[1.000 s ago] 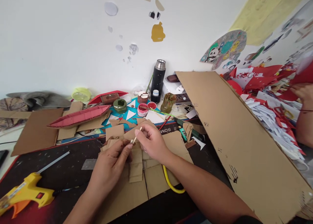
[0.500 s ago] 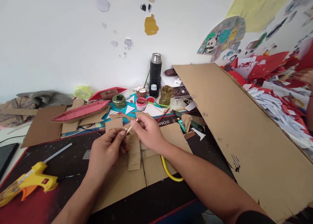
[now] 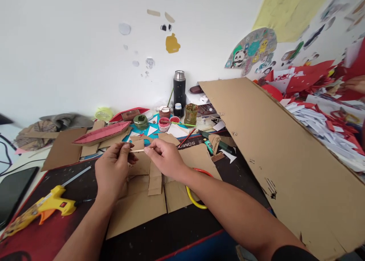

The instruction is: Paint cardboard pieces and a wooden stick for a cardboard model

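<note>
A thin pale wooden stick [image 3: 138,150] is held nearly level between my two hands. My left hand [image 3: 112,169] pinches its left end, with fingers closed; dark smudges mark the fingertips. At the other end, my right hand [image 3: 167,158] grips the stick between thumb and forefinger. Below both hands lies a flat piece of cardboard [image 3: 137,215], with a narrow cardboard strip [image 3: 155,181] on it. A red and yellow loop [image 3: 190,198] shows partly from under my right forearm; the rest of it is hidden.
A yellow glue gun [image 3: 57,204] lies at left. Behind my hands stand paint jars [image 3: 141,122], a black thermos [image 3: 179,89] and a pink cardboard boat shape [image 3: 102,133]. A large cardboard sheet [image 3: 285,158] leans at right, beside paper scraps [image 3: 310,124] and another person's hand [image 3: 356,85].
Both hands have moved up slightly, and the left has shifted leftward. The stick has turned from slanted to nearly level, and more of its length shows. The camera view has tilted up a little.
</note>
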Action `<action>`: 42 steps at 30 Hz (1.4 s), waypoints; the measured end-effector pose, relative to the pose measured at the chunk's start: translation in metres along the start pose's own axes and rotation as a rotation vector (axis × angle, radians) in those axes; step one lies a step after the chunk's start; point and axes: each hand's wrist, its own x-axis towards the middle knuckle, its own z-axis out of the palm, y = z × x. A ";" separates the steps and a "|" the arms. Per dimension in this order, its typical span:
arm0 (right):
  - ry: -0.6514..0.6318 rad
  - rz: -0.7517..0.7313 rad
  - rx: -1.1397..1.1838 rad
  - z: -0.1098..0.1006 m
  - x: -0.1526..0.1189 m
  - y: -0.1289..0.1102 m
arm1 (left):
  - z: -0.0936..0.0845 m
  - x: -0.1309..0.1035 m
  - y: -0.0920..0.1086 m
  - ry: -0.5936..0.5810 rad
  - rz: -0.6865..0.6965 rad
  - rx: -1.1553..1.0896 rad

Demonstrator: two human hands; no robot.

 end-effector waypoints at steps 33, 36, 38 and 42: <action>-0.037 0.054 0.076 -0.011 0.007 0.007 | -0.007 0.008 0.001 -0.281 -0.046 -0.313; -0.011 -0.028 -0.104 -0.015 0.006 0.002 | -0.012 0.009 0.002 -0.267 0.031 -0.047; -0.018 -0.040 -0.168 -0.017 0.005 -0.001 | -0.013 0.009 0.002 -0.236 0.076 0.103; -0.056 -0.058 -0.238 -0.016 0.001 -0.003 | -0.012 0.011 -0.001 -0.161 0.209 0.321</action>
